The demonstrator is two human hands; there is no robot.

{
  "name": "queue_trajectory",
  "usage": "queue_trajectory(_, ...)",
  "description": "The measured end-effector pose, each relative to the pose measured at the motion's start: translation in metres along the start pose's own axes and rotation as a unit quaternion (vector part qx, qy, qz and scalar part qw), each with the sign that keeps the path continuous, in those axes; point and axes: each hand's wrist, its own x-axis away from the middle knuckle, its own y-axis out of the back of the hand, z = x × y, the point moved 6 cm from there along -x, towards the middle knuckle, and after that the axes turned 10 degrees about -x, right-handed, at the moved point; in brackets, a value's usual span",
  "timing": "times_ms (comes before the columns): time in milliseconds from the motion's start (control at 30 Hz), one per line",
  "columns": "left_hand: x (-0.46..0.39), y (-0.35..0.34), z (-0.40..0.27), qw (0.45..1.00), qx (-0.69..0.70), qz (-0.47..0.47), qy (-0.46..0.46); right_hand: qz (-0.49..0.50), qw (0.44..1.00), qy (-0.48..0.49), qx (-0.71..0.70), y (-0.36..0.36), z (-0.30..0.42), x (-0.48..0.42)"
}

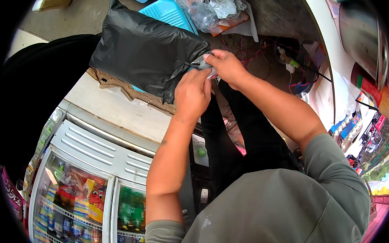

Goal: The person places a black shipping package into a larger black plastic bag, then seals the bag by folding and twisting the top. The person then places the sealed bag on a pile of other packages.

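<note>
A bulging black plastic bag (141, 55) lies in front of me on a cardboard sheet with a torn brown edge (127, 92). At its right corner, my right hand (228, 65) pinches a crumpled piece of clear plastic (204, 62) between thumb and fingers. My left hand (193, 92) meets it from below, fingers bent against the same plastic and the bag's gathered black edge. The two hands nearly touch. What lies under the left fingers is hidden. Behind the bag, a ribbed light-blue plastic tray (167, 15) shows in part.
Crumpled clear plastic bags (205, 12) lie beyond the tray. Red and blue wires (247, 56) tangle on the right, near a plug with a green part (292, 62). A glass-door drinks refrigerator (87, 150) stands at lower left. Curved white panelling (321, 25) borders the right side.
</note>
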Motion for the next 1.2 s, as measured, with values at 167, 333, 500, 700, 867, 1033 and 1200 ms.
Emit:
queue_trajectory(167, -0.002, 0.017, 0.018, 0.976, 0.115, -0.013, 0.186, 0.028, 0.999, -0.036, 0.009, 0.011, -0.032, 0.004)
queue_trajectory(333, -0.009, 0.024, 0.043, 0.891, 0.296, -0.051, 0.341, 0.027, 0.998, -0.056, 0.003, 0.008, -0.041, 0.009)
queue_trajectory(500, -0.021, 0.022, 0.041, 0.899, 0.289, -0.019, 0.328, 0.033, 0.998, -0.042, -0.013, 0.005, -0.041, 0.004)
queue_trajectory(700, -0.029, -0.002, 0.024, 0.848, 0.431, 0.058, 0.304, 0.042, 0.998, -0.035, -0.009, 0.011, -0.044, 0.009)
queue_trajectory(867, -0.036, -0.001, 0.009, 0.707, 0.622, 0.064, 0.329, 0.048, 0.997, -0.032, -0.042, 0.015, -0.048, 0.012)
queue_trajectory(1033, -0.04, -0.002, 0.012, 0.789, 0.563, 0.051, 0.24, 0.056, 0.997, -0.029, -0.043, 0.012, -0.041, 0.017)
queue_trajectory(1200, -0.046, 0.006, -0.006, 0.981, 0.162, 0.082, 0.065, 0.062, 0.996, -0.016, -0.055, 0.016, -0.041, 0.019)
